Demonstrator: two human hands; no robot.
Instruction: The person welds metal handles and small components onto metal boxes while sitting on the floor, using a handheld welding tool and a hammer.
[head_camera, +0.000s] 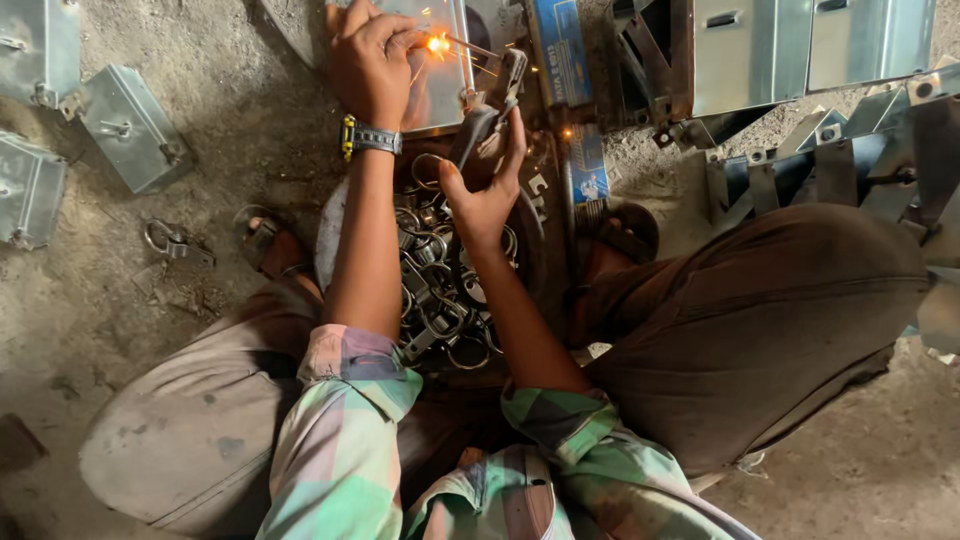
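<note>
My left hand (368, 60), with a wristwatch (370, 137) on it, presses a small metal piece against a shiny steel box (440, 95) at the top centre. A bright orange welding spark (437, 43) glows right at its fingertips. My right hand (485, 195) is lower and to the right, and grips a grey welding electrode holder (488, 112). The thin rod (470, 47) runs from the holder to the spark. Between my knees lies a pile of metal ring clasps (440, 295).
Several galvanised steel boxes lie on the dirt floor at the left (130, 125), and more stand at the top right (760, 50). Blue electrode packets (562, 50) lie beside the work. A loose clasp (175, 240) rests on the ground. My sandalled feet (268, 245) flank the pile.
</note>
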